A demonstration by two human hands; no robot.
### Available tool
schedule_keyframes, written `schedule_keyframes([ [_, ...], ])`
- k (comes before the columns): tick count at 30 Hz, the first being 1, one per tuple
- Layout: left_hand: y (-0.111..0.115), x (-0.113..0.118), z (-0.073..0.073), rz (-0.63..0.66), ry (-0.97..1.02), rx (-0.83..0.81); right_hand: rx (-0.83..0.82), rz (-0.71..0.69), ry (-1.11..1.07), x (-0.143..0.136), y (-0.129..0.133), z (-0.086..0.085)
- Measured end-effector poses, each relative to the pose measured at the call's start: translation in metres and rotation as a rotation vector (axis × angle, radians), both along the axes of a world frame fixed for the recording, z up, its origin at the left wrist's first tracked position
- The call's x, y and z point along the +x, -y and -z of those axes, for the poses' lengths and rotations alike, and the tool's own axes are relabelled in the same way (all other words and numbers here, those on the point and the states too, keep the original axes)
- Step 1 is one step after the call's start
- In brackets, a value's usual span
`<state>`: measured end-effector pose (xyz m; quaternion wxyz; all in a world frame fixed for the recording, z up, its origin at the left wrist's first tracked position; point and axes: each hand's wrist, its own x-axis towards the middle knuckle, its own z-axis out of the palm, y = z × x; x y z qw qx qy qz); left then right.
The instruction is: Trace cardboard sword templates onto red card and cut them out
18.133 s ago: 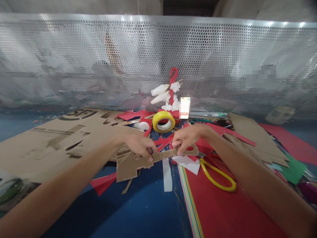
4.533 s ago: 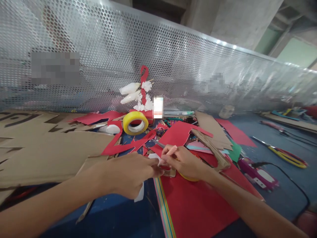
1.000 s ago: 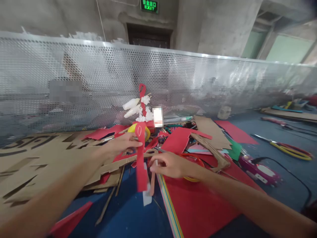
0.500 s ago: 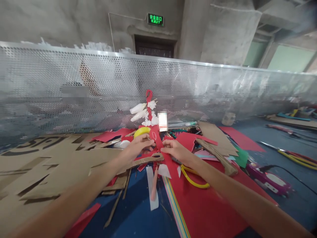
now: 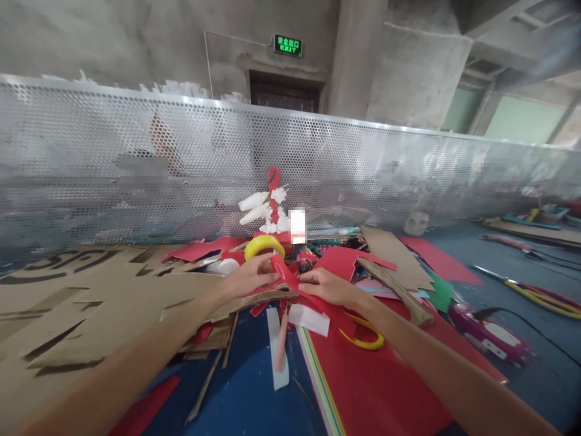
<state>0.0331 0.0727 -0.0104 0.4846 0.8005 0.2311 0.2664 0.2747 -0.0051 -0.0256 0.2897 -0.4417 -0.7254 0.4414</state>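
Note:
Between my hands a red paper strip point(image 5: 287, 274) is held tilted above the table, with a pale outline drawn near its upper end. My left hand point(image 5: 254, 274) pinches its left side, just in front of a yellow tape roll point(image 5: 264, 244). My right hand point(image 5: 323, 284) is closed on the strip's other side. Under the hands lies a narrow cardboard strip point(image 5: 254, 298). Yellow-handled scissors point(image 5: 370, 344) lie below my right wrist, partly covered by red paper. A pinkish pencil-like stick point(image 5: 282, 342) rests on a white paper strip point(image 5: 275, 363).
Cut cardboard point(image 5: 113, 309) covers the left side. A stack of red sheets point(image 5: 385, 387) lies at front right, near a purple device point(image 5: 488, 332) with a cable. A red stand with white flowers point(image 5: 275, 212) stands before a perforated metal screen point(image 5: 204, 139).
The red strip has turned, its lower end swinging right across the scissors. More of the tape roll and of a white paper piece shows. My hands stay in nearly the same place.

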Motion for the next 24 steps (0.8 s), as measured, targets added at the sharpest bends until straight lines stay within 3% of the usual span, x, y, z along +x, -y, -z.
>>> schedule_keyframes([
  [10, -0.006, 0.005, 0.005, -0.208, -0.052, 0.085, 0.244, 0.172, 0.177, 0.001, -0.003, 0.001],
  [15, -0.01, 0.001, 0.004, -0.362, -0.068, -0.005, 0.567, 0.425, 0.454, 0.022, 0.01, -0.03],
  [17, -0.011, -0.001, 0.004, -0.397, -0.041, -0.041, 0.509, 0.421, 0.572, 0.037, 0.022, -0.043],
  [19, -0.013, -0.003, 0.004, -0.414, -0.021, -0.061, 0.339, 0.306, 0.736, 0.05, 0.036, -0.047],
  [22, -0.015, -0.004, 0.006, -0.44, 0.002, -0.066, 0.2, 0.167, 1.031, 0.058, 0.054, -0.038],
  [24, -0.018, -0.005, 0.006, -0.458, 0.012, -0.064, 0.175, 0.195, 1.117, 0.056, 0.06, -0.029],
])
